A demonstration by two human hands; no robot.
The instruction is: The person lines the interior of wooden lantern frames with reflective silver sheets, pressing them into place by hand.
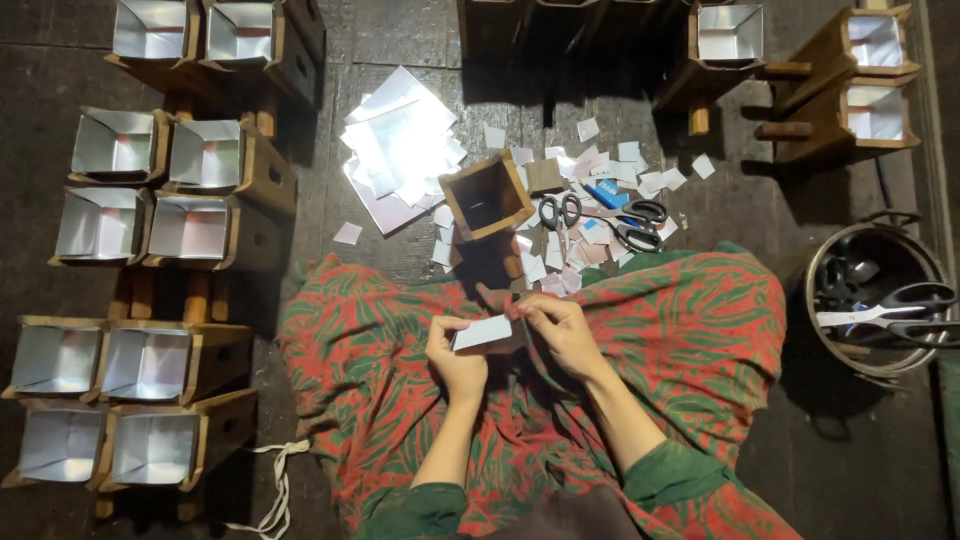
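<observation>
- Held at lower centre of the frame, over the lap: a small rectangular piece of silvery-white card (483, 332), long axis running left to right with the right end tipped slightly up, its pale face turned towards the camera.
- Left hand (455, 358) closed on the card's left end, thumb on top and fingers curled beneath, pinching it.
- Right hand (558, 328) pinching the card's right end between thumb and fingertips; hands close together, joined only by the card.
- Beneath both hands: a red and green leaf-patterned cloth (700, 330) spread over the lap.
- Just above the hands, centre frame: an open-topped square wooden box with a dark unlined inside (487, 197), standing tilted on its post.
- Right of that box: a scatter of small white card offcuts (590, 160) with two pairs of black-handled scissors (600, 215) lying among them.
- Above centre: a loose stack of larger shiny silver sheets (398, 140).
- Left side of the frame: rows of wooden boxes lined with silver foil (150, 165), lying on their sides; more of them at upper right.
- Right edge: a round metal bucket (822, 262) holding further scissors.
- Surface: dark, worn floor (420, 40), dimly lit at the edges, brightest around the silver sheets.
</observation>
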